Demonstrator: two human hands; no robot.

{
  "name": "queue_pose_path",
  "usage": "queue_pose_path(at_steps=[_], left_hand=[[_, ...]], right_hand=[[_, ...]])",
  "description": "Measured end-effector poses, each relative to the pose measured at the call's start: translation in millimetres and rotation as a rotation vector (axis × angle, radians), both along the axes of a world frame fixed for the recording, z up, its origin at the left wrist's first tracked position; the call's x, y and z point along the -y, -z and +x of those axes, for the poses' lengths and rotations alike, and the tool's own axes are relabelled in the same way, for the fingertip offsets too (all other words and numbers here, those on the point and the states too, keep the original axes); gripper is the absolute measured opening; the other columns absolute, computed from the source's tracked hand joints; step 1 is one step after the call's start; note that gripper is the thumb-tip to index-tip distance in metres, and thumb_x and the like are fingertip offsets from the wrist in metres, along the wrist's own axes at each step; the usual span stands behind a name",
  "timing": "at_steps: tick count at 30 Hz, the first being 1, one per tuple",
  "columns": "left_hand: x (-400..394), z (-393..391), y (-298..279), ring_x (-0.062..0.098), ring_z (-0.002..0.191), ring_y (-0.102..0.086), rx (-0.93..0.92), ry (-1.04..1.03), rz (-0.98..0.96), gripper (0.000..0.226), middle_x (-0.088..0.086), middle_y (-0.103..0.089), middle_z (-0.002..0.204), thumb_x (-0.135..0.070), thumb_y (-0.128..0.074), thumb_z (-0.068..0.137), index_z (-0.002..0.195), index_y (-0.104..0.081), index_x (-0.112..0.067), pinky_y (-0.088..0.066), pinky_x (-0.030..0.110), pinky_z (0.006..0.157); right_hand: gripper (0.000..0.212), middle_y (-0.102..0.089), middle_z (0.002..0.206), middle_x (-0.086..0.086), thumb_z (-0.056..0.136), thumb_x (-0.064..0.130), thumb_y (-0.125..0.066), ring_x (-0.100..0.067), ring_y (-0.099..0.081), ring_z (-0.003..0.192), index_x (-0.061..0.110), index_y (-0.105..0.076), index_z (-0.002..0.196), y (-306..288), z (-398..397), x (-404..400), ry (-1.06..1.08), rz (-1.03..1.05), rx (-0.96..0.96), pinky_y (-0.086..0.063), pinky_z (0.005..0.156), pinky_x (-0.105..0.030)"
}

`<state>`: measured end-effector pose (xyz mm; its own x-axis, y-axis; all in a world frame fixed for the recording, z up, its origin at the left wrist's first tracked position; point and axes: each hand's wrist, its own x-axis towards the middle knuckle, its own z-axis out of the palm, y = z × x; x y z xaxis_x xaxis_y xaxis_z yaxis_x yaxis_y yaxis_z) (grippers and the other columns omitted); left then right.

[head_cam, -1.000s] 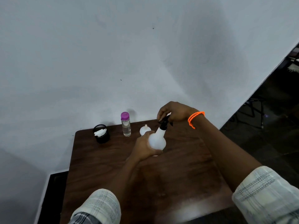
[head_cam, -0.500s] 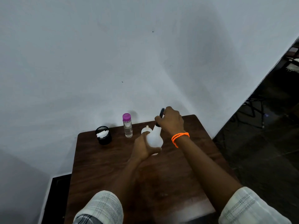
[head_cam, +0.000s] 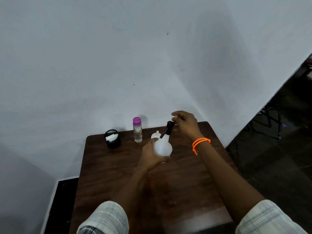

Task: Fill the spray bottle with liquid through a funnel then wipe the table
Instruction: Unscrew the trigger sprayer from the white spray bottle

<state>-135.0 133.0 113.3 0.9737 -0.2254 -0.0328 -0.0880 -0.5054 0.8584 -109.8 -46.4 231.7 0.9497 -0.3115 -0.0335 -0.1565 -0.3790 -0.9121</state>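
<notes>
On the brown table (head_cam: 185, 174), my left hand (head_cam: 150, 156) grips the round body of the white spray bottle (head_cam: 163, 146) and holds it upright. Its black spray head (head_cam: 169, 128) sits on the neck and shows in full. My right hand (head_cam: 184, 124), with an orange band at the wrist, is curled against the head's right side, its fingertips at the head's top. A small white funnel (head_cam: 156, 135) lies just behind the bottle, partly hidden. To the left of it stands a clear bottle of liquid with a purple cap (head_cam: 137, 130).
A black mesh cup (head_cam: 112, 142) holding a crumpled white cloth (head_cam: 111, 137) stands at the table's back left corner. A white wall runs close behind the table. Dark floor lies to the right, and a dark gap on the left.
My right hand has come off the top of the spray head and shifted right, so the black head now shows. My left hand keeps its hold on the bottle.
</notes>
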Motion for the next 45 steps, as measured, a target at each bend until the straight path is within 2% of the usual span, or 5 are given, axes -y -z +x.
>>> queue_pose_path(at_steps=[4,12,16,21,45], left_hand=[[-3,-1,2,0.012,0.109,-0.058,0.033,0.014,-0.016,0.092,-0.012,-0.058,0.118,-0.038,-0.096,0.050,0.130,-0.054,-0.022,-0.053,0.025,0.083],[-10,0,10,0.010,0.111,-0.057,0.052,0.012,-0.006,0.101,-0.010,-0.058,0.124,-0.045,-0.093,0.047,0.136,-0.051,-0.022,-0.050,0.025,0.085],[-11,1,16,0.009,0.112,-0.057,0.048,-0.006,-0.012,0.101,-0.010,-0.059,0.125,-0.048,-0.092,0.046,0.135,-0.052,-0.023,-0.052,0.026,0.088],[-9,8,21,0.007,0.104,-0.058,0.043,-0.093,0.013,0.094,-0.012,-0.061,0.116,-0.048,-0.093,0.043,0.126,-0.055,-0.023,-0.050,0.021,0.080],[-19,11,40,0.000,0.095,-0.062,0.101,-0.013,0.171,0.064,-0.022,-0.063,0.101,-0.064,-0.079,0.053,0.108,-0.058,-0.039,-0.050,0.017,0.075]], right_hand=[[0.064,-0.075,0.074,-0.014,0.087,0.067,-0.065,-0.025,-0.075,0.063,0.003,-0.068,0.082,-11,-4,-2,0.042,-0.029,-0.192,-0.060,0.050,-0.033],[0.047,-0.075,0.116,-0.009,0.076,-0.011,-0.074,-0.019,-0.069,0.108,0.010,-0.069,0.118,-18,12,15,-0.430,-0.257,-0.266,-0.056,0.091,-0.026],[0.064,-0.068,0.132,-0.002,0.074,-0.006,-0.073,-0.018,-0.062,0.123,0.017,-0.066,0.132,-9,13,14,-0.471,-0.465,-0.088,-0.050,0.106,-0.036],[0.031,-0.065,0.099,-0.007,0.084,0.021,-0.069,-0.029,-0.065,0.092,0.016,-0.062,0.113,12,-15,-25,0.009,-0.747,0.227,-0.054,0.071,-0.041],[0.074,-0.071,0.098,-0.020,0.078,-0.004,-0.079,-0.025,-0.071,0.078,0.001,-0.044,0.143,16,0,5,0.397,0.883,0.178,-0.059,0.064,-0.033]])
